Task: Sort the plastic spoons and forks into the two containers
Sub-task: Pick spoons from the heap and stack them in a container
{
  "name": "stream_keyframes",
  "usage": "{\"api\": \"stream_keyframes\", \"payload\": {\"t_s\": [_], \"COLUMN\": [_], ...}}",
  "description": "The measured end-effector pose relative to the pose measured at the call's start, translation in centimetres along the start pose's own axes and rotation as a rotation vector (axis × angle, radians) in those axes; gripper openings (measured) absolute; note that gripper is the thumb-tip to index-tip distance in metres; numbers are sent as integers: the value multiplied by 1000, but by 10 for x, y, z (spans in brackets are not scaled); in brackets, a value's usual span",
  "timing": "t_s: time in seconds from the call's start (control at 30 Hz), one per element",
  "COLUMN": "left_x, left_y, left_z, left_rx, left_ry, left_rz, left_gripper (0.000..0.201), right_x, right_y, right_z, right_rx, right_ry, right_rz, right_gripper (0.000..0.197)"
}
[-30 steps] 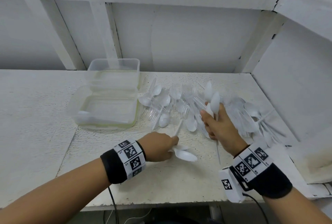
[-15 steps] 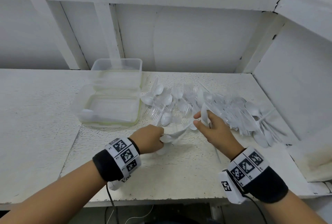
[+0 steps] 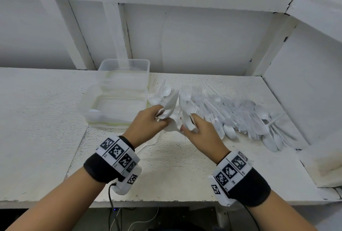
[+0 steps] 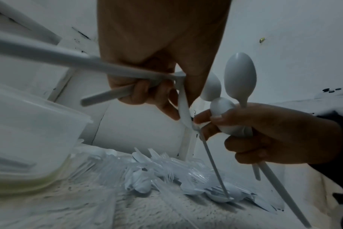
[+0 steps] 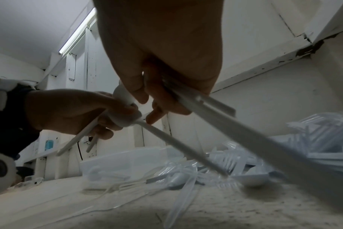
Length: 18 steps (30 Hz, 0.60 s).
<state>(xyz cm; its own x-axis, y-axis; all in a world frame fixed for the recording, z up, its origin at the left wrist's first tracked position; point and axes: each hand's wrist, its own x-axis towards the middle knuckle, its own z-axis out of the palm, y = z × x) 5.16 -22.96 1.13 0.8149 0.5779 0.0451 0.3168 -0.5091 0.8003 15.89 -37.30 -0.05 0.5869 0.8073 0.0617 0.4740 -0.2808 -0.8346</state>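
Note:
Both hands are raised just above the table, almost touching. My left hand (image 3: 157,119) grips white plastic spoons (image 3: 171,103) by their handles, fingers curled round them (image 4: 141,91). My right hand (image 3: 188,127) holds a bunch of white spoons (image 4: 240,74), bowls up, and its thumb and forefinger pinch at a spoon (image 4: 184,111) that runs between the two hands. A mixed pile of white spoons and clear forks (image 3: 236,115) lies right of the hands. Two clear containers stand to the left, the near container (image 3: 87,101) with one spoon (image 3: 94,114) inside, the far container (image 3: 124,64) behind it.
A white wall panel (image 3: 305,86) closes the table's right side, close to the pile. A back wall with beams (image 3: 114,32) runs behind the containers. The table's front edge (image 3: 166,202) lies under my wrists. Cables (image 3: 112,212) hang below it.
Both hands have lifted off the table and come together. The left hand rose up and to the right with its spoon; the right hand drew back from the pile, holding spoons.

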Motion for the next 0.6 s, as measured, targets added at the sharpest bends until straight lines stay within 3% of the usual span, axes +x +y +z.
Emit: {"api": "stream_keyframes", "payload": {"t_s": [0.27,0.37,0.5,0.6], "left_x": [0,-4,-3,-3], "left_y": [12,20,20,19], "left_z": [10,8,7,10], "left_rx": [-240,-276,-424,-410], "left_ry": [-14,-74,-82,-71], "left_rz": [-48,-53,-239,-252], "left_gripper": [10,27,65,57], "right_x": [6,6,6,8], "right_y": [-8,-6,-3,-7], "right_z": [13,10,7,9], "right_rx": [296,326,358,348], "right_ry": [-70,20,208,287], "right_rz": [129,167,177,140], "right_gripper": [11,7,24,22]}}
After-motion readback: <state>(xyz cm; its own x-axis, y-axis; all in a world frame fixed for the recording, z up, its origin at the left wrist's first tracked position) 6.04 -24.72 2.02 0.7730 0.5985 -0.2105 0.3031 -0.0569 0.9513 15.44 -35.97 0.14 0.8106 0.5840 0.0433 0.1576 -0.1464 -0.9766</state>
